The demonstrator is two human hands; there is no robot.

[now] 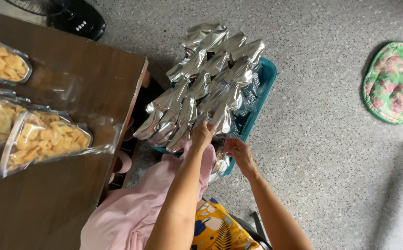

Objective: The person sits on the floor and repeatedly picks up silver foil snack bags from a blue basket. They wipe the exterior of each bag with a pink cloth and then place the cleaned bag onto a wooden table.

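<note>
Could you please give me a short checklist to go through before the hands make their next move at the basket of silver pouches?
1. Left hand in contact with the silver pouches: ok, it rests on the near end of the stack.
2. Right hand on a pouch: cannot tell, it is at the near rim by a low pouch, and the grip is hidden.
3. Stack contained by the teal basket: not ok, pouches are heaped above the rim and overhang the far and left sides.
4. Filled snack bags lying flat on the brown table: ok.
5. Floor to the right of the basket free: ok, the floral cushion lies well apart.
</note>
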